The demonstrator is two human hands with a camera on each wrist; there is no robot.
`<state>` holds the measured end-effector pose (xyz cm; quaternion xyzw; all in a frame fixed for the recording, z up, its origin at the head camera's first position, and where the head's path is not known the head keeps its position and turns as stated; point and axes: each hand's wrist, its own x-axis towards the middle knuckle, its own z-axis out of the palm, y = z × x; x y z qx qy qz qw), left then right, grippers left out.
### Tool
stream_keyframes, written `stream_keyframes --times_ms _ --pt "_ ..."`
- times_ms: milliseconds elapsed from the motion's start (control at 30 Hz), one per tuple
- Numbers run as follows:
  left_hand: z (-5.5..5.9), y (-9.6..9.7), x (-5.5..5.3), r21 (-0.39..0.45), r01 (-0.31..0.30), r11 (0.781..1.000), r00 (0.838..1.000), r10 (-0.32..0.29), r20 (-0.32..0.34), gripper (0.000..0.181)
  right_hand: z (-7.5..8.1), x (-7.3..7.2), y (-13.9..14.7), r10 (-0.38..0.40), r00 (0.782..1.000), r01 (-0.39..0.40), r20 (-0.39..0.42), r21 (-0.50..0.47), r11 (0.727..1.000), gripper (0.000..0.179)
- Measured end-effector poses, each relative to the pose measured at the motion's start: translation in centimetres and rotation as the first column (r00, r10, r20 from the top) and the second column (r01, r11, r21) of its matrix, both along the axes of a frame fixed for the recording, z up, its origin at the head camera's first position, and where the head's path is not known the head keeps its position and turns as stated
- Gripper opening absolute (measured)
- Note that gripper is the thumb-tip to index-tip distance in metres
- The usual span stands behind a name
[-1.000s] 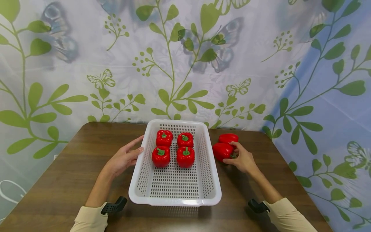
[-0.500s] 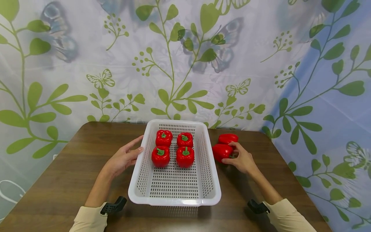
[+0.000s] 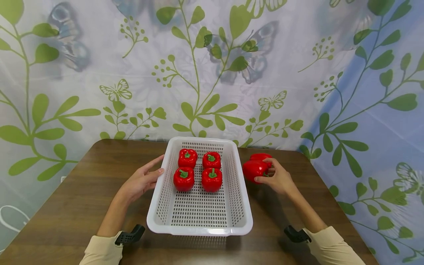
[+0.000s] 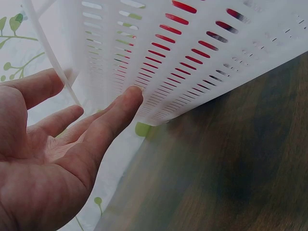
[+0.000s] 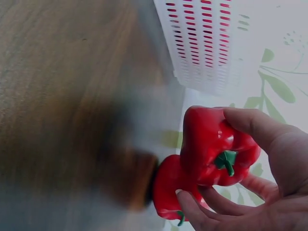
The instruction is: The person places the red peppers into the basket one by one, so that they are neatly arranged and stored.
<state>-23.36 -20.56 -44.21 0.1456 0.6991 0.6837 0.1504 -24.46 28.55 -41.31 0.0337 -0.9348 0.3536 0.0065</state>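
Observation:
My right hand (image 3: 277, 179) grips a red bell pepper (image 3: 254, 170) with a green stem, to the right of the white basket (image 3: 243, 206). In the right wrist view the held pepper (image 5: 211, 139) sits between thumb and fingers, its stem facing the palm. A second red pepper (image 5: 166, 185) lies just behind it, partly covered. My left hand (image 3: 142, 181) rests at the basket's left rim, fingers extended; the left wrist view shows its fingertips (image 4: 132, 95) right at the slotted wall. Inside the basket several red peppers (image 3: 212, 180) stand stem up in two rows.
The brown wooden table (image 3: 89, 184) carries the basket, whose front half shows bare slotted floor (image 3: 198, 209). A patterned cloth wall (image 3: 212, 73) hangs behind the table and along its right side. A white cable (image 3: 11, 224) shows at far left.
My right hand has raised the nearer loose pepper slightly, and it now overlaps the farther one more. The left hand and basket stay in place.

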Motion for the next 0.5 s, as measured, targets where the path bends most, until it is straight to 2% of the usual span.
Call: stream_keyframes --times_ms 500 --pt "0.0 0.0 0.0 -0.002 0.003 1.000 1.000 -0.003 -0.001 0.066 1.7 0.0 -0.5 -0.027 1.000 0.027 -0.014 -0.012 1.000 0.075"
